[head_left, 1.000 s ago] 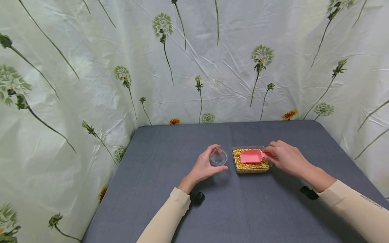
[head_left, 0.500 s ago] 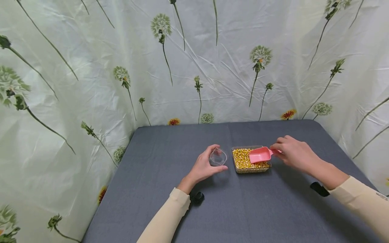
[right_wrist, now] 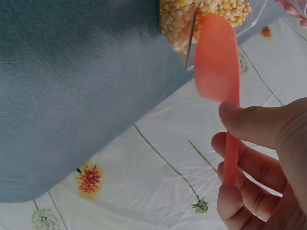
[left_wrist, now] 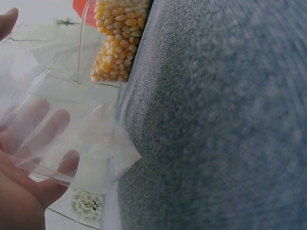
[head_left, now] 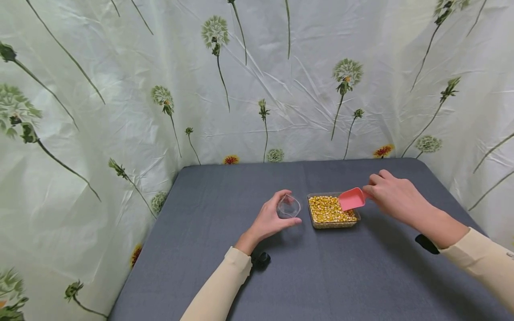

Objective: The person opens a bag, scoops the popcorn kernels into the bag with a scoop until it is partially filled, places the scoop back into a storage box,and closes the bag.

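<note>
My left hand holds a clear plastic bag with its mouth spread between thumb and fingers. The bag hangs left of the container, and no kernels show in it. In my right hand is a pink scoop, its handle pinched between thumb and fingers. The scoop is tilted, its front edge down at the corn in the right part of the container, and its bowl shows bare pink. Yellow and white corn kernels fill much of the clear rectangular container.
The container stands on a table with a grey cloth. A white curtain with a flower print hangs behind the table and along its sides. Dark wrist-worn devices show under both forearms.
My right hand has drawn the scoop to the right across the corn, and the scoop has tipped more steeply. The left hand and the bag have stayed in place.
</note>
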Motion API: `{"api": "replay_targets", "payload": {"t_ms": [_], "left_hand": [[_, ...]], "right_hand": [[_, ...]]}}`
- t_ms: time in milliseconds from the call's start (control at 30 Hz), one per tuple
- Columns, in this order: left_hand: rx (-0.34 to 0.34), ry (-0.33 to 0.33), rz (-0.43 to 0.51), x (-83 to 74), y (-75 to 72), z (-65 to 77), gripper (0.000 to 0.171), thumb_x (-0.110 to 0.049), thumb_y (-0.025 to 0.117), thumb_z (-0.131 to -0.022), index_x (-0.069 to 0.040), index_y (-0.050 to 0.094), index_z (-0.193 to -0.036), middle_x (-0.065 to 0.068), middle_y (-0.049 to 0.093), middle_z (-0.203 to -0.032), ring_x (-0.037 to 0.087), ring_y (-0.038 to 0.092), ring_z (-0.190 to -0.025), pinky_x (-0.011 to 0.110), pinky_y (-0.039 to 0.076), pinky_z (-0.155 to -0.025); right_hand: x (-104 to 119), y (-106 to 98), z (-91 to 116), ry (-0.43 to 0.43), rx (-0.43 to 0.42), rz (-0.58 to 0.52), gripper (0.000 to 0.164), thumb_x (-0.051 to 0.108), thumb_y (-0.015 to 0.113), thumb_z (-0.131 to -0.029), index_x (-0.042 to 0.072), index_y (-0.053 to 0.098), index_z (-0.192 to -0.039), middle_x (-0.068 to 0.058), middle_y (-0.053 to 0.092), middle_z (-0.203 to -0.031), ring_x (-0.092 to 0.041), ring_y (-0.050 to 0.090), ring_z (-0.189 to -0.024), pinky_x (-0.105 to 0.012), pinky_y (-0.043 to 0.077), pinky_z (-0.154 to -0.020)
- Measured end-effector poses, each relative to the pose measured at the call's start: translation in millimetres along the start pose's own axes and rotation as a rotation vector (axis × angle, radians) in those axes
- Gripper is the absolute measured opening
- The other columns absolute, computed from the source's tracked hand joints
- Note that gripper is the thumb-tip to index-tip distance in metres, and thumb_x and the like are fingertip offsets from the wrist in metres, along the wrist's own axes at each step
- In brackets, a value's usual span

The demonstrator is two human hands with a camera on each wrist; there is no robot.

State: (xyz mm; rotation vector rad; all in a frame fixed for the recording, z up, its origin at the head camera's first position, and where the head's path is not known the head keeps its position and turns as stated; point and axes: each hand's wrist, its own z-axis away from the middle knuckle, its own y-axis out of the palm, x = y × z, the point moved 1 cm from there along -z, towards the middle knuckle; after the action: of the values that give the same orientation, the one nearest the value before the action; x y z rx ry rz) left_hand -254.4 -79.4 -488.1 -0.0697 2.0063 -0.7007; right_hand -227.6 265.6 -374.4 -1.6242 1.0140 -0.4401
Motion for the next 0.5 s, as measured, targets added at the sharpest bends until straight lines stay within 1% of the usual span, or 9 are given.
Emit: {"api": "replay_targets", "payload": {"t_ms": [67,167,367,500], "left_hand": [[-0.004,0.004,-0.003,0.0,-0.7,0.0,0.077,-0.040,0.086,-0.080,-0.026,0.044,-0.144,-0.007,0.062,-0.120,0.010,0.058,-0.112,0.042,0.046,-0.099],[-0.007,0.015,-0.005,0.6,-1.2,-0.6,0.077,-0.040,0.086,-0.081,-0.025,0.044,-0.144,-0.006,0.063,-0.120,0.012,0.059,-0.112,0.042,0.046,-0.099],[-0.009,0.009,-0.005,1.1,-2.0,-0.6,0.077,-0.039,0.086,-0.081,-0.026,0.044,-0.144,-0.005,0.063,-0.120,0.010,0.059,-0.113,0.042,0.046,-0.100],[-0.008,0.007,-0.003,1.8,-1.6,0.3,0.077,-0.039,0.086,-0.081,-0.025,0.044,-0.144,0.000,0.064,-0.121,0.011,0.059,-0.113,0.043,0.045,-0.101]], "right_hand": [[0,1,-2,-0.001,0.013,0.003,0.023,0.000,0.089,-0.070,0.015,0.077,-0.083,-0.003,0.055,-0.075,-0.025,0.049,-0.075,-0.031,0.038,-0.042],[1,5,-3,0.006,0.024,-0.023,0.022,0.002,0.089,-0.071,0.016,0.077,-0.083,-0.002,0.054,-0.074,-0.023,0.048,-0.073,-0.030,0.037,-0.042],[7,18,-5,0.024,0.055,-0.092,0.020,0.006,0.089,-0.074,0.019,0.077,-0.083,0.001,0.053,-0.074,-0.020,0.046,-0.069,-0.030,0.037,-0.043],[11,25,-6,0.037,0.091,-0.142,0.020,0.006,0.088,-0.075,0.019,0.078,-0.087,0.004,0.052,-0.074,-0.018,0.045,-0.069,-0.029,0.037,-0.044]]}}
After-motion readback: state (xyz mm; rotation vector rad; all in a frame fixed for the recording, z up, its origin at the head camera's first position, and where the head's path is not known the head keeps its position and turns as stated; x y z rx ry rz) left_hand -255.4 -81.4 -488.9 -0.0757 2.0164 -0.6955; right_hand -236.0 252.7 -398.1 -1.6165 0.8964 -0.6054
